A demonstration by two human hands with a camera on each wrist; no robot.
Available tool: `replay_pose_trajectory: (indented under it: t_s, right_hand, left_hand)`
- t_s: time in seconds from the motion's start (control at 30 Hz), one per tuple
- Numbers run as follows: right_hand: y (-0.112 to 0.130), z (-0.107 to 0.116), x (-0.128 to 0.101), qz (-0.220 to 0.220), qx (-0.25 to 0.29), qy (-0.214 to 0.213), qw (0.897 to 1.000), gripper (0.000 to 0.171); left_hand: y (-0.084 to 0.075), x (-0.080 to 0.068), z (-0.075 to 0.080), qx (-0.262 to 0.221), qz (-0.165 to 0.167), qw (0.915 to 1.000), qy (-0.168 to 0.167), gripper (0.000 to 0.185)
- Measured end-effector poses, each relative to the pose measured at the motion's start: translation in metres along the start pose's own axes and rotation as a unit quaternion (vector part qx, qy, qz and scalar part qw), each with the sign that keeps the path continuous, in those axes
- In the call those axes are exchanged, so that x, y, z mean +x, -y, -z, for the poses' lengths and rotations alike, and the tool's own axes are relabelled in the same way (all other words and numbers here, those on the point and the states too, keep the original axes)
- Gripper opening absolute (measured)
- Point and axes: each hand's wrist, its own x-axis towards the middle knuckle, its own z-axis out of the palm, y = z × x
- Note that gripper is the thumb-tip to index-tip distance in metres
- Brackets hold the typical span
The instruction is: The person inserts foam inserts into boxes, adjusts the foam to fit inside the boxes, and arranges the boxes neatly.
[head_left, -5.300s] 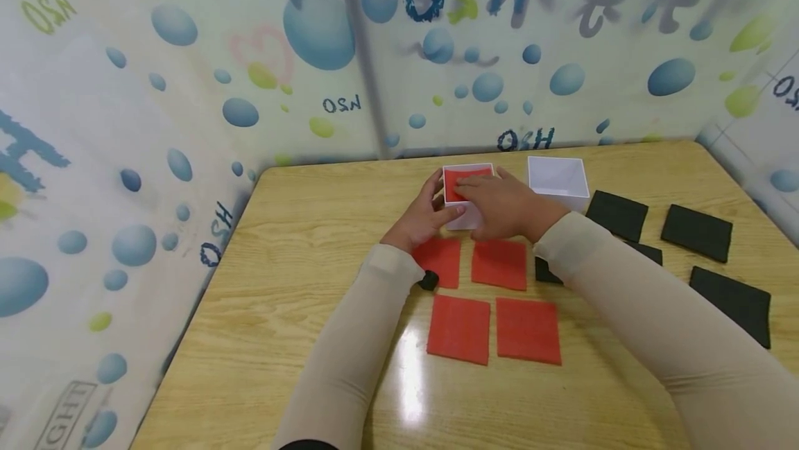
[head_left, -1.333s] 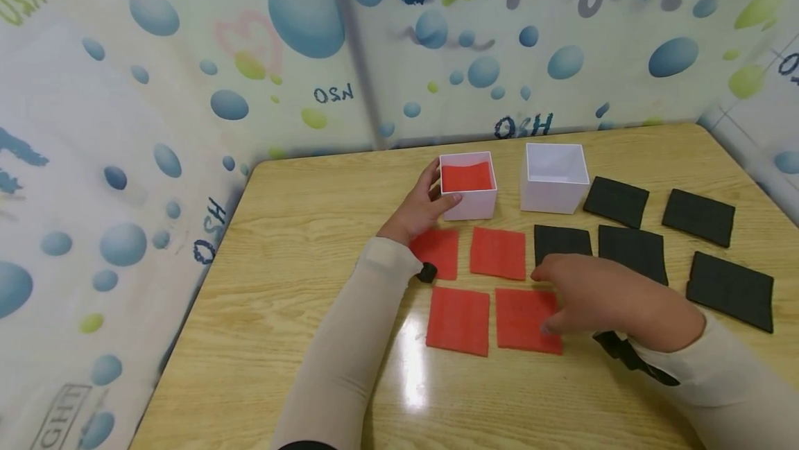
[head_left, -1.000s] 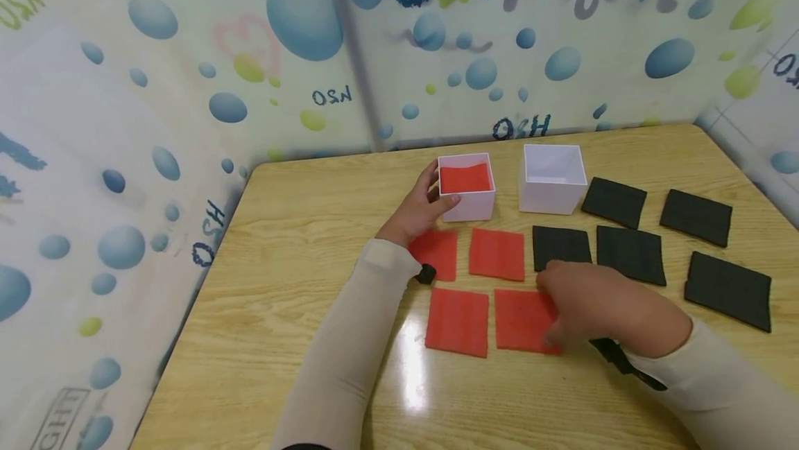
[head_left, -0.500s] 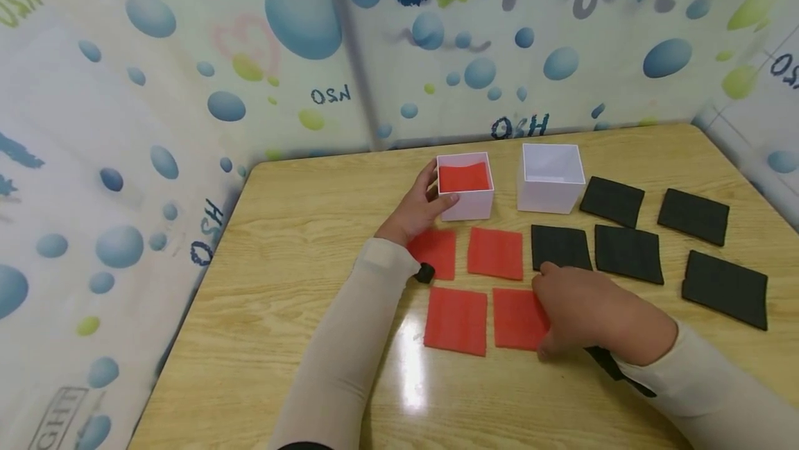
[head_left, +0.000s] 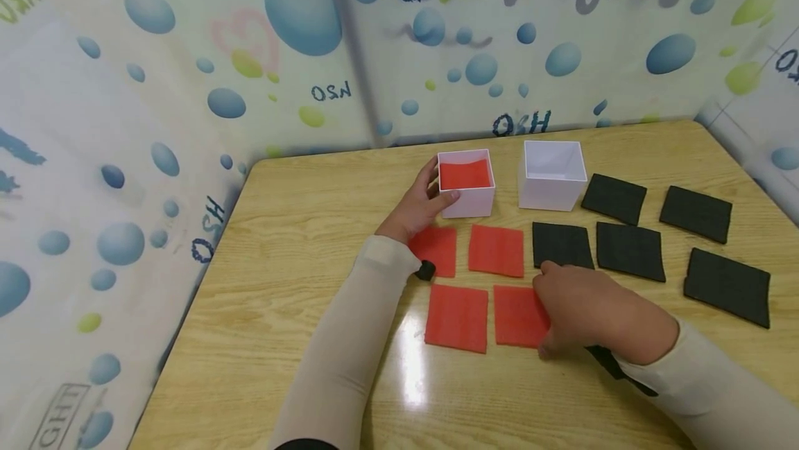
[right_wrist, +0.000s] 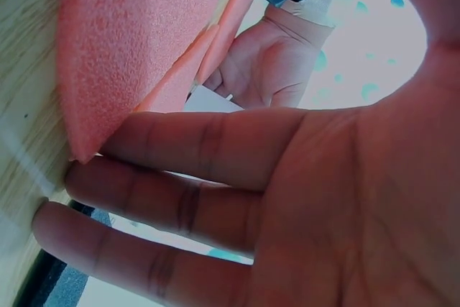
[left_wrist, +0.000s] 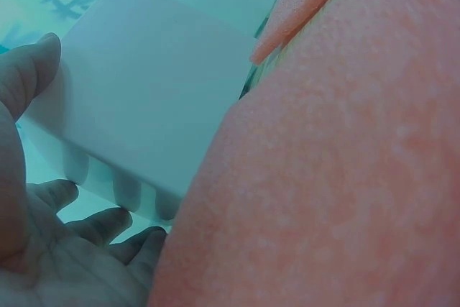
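Evidently we are sliding straight right hand [head_left: 587, 311] fingers under the light, soft red foam square [head_left: 518, 316] at its edge, left hand [head_left: 419, 211] gripping the white box [head_left: 468, 200].

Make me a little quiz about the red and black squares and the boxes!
1. True or false: the box that the left hand holds has a red square inside.
2. How many black squares lie on the table?
3. What does the right hand touch: A) a black square, B) the near right red square, C) the empty box?

Key: 1 true; 2 five; 3 B.
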Motion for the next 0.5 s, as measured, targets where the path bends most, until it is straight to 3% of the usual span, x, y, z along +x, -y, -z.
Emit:
replay_pose_trajectory:
  t_s: [0.5]
  right_hand:
    - [0.0025,-0.0017,0.0012,-0.009,-0.001,0.012,1.000,0.080]
  left_hand:
    - [0.0006,0.0004,0.0012,0.000,0.006,1.0000,0.002,0.094]
